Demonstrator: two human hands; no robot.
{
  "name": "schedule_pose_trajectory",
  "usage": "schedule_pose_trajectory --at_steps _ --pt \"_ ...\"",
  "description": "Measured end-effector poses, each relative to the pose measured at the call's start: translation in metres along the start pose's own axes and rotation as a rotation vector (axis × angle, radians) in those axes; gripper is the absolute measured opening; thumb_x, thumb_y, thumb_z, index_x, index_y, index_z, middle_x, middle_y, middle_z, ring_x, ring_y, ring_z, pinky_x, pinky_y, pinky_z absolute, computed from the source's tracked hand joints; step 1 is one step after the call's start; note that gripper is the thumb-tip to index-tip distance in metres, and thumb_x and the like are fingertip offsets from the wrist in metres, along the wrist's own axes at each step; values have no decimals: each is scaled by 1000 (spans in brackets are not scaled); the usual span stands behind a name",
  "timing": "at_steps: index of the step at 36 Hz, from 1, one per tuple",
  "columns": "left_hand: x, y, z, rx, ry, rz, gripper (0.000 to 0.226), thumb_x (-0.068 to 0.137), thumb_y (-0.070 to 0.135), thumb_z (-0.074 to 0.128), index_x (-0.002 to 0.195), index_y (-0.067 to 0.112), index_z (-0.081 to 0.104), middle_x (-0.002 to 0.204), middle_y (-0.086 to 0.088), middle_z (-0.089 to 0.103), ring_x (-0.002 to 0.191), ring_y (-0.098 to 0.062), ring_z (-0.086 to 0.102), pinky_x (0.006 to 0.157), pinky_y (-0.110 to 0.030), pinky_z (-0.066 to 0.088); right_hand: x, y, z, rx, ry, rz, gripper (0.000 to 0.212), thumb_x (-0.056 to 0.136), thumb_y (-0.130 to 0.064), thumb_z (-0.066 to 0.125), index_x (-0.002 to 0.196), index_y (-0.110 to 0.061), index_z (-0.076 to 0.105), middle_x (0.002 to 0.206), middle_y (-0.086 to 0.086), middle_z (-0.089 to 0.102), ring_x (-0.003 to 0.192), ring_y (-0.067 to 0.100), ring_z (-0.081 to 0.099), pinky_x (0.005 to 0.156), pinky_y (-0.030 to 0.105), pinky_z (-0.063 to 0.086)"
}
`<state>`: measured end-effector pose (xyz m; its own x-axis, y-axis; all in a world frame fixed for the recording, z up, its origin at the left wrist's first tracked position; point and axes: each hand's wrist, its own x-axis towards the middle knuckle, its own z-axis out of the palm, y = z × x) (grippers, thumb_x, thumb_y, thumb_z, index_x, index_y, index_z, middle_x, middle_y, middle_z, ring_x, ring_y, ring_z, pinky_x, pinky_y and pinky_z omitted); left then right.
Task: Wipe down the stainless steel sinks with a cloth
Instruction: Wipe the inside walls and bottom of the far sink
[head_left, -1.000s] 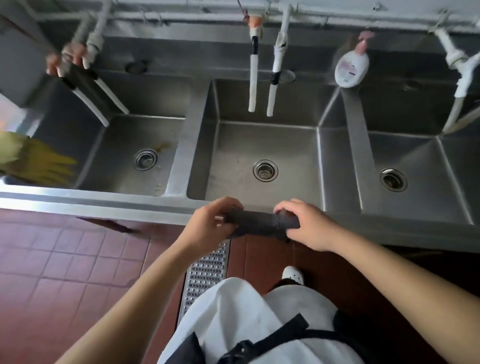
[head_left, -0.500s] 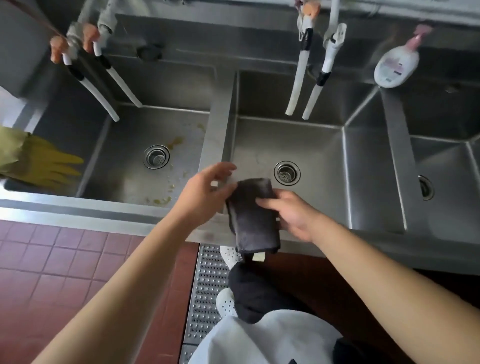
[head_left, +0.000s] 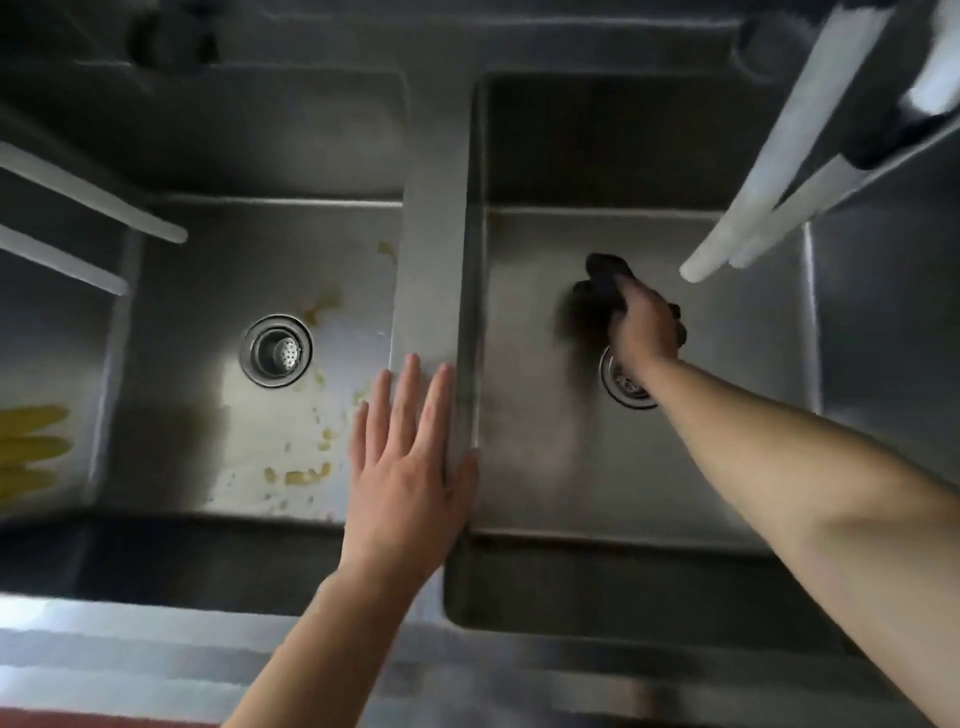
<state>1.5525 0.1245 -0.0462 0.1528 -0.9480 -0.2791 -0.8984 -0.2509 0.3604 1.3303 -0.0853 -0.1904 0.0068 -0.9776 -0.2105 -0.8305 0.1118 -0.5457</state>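
Head view: right hand (head_left: 641, 325) bunched around dark cloth (head_left: 602, 283), down on right basin (head_left: 530, 441) floor just past drain (head_left: 626, 384); left hand (head_left: 408, 467) flat, fingers straight, slightly spread, on divider (head_left: 431, 270). Likely to smear yellow residue (head_left: 304, 475) elsewhere after left basin (head_left: 208, 270), cloth unrinsed.

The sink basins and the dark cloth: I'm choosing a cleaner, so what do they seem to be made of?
The sink basins look like brushed stainless steel: grey, dull sheen, soft streaky reflections, and folded seams at the walls. The dark cloth, bunched in the right hand, looks like soft fabric, since it crumples into folds; motion blur hides its weave, so the fibre is uncertain.
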Motion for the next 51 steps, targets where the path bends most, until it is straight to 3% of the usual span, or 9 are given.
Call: schedule_pose_trajectory --at_steps 9,16,22,27,33,36,44,48,51 --pt "19 -7 5 -2 -24 13 70 99 51 38 159 29 10 167 1 -3 153 -26 -8 123 -40 -7 -70 -5 82 -389 -526 -78 58 95 -5 44 151 -18 39 161 6 30 144 36 26 114 46 32" --pt "22 -10 -14 -146 -85 4 61 101 50 40 157 38 17 166 10 -1 153 -23 -5 122 -42 -1 -146 -8 63 -7 -758 40 34 97 -18 56 130 -21 65 135 4 62 128 20 54 99 27 42" --pt "24 -14 -32 -450 -58 -1 60 98 33 56 152 37 31 163 7 19 151 -17 8 121 -39 14 -169 -34 20 450 -360 353 31 90 -5 60 108 -26 72 103 -2 75 103 20 69 88 37 53" --pt "31 -29 -56 -788 32 27 45 96 12 57 137 30 53 143 9 46 139 -5 37 113 -18 32 -176 -118 -25 706 89 174 33 95 -5 61 122 -24 68 119 -5 72 115 14 65 99 41 48" --pt "50 -62 -92 -910 -29 203 62 88 7 61 146 25 45 149 14 45 143 -11 37 116 -37 34 -156 -263 -60 874 241 -38 23 93 -7 64 114 -15 70 109 -3 75 108 14 69 88 25 52" --pt "64 -80 -109 -904 6 309 78 85 5 71 152 22 35 153 3 40 143 -15 37 115 -29 34 -146 -319 -46 1036 174 125 10 85 -15 67 91 -21 73 87 10 75 88 31 73 71 45 59" --pt "86 -156 -112 -746 -28 -48 83 76 34 70 147 48 29 134 9 58 119 -6 58 97 -30 50 -142 -366 50 888 -77 368 4 79 -17 71 77 -18 74 69 -4 74 67 9 71 64 27 53" --pt "86 -180 -87 -975 -84 -234 63 84 7 67 120 57 54 111 15 70 102 -7 67 89 -34 55 -143 -355 80 634 -318 414 16 77 -32 70 79 -17 73 68 -4 72 71 14 69 66 32 49" --pt "93 -201 -61 -1266 -191 -585 40 88 -4 61 105 30 70 100 -2 75 103 -27 69 89 -44 54 -142 -348 90 495 -447 351 18 88 -30 63 83 -15 72 77 -3 71 79 18 64 74 33 49"
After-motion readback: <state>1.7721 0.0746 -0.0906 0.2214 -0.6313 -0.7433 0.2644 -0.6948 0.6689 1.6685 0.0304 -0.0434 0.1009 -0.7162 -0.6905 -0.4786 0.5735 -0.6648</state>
